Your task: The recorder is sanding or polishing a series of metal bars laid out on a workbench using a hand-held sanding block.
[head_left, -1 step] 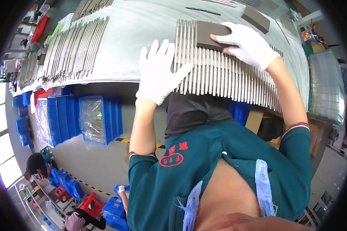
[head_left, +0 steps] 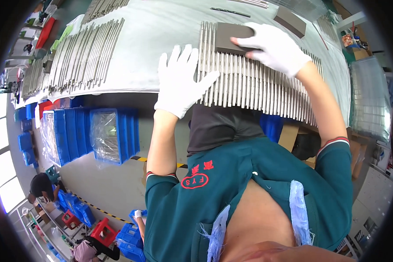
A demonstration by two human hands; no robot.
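The hands are apart: the right hand [head_left: 275,49] grips a brown block [head_left: 229,38] resting on the far part of a row of metal rods [head_left: 257,87], toward its left end; the left hand [head_left: 177,83] lies spread, thumb over the rods' left edge. The row is laid out side by side; how much is finished, I cannot tell. Farther left on the bench [head_left: 139,52] lie more rods [head_left: 87,54], untouched by either hand; far right, a second block [head_left: 289,22].

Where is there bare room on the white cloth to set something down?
Widest: the white cloth between the left rods and the left hand. Smaller: between the dark spiral bit and the loose block. Crowded: the right rods, with the left hand's thumb over one edge and the right hand gripping the gray block on top.
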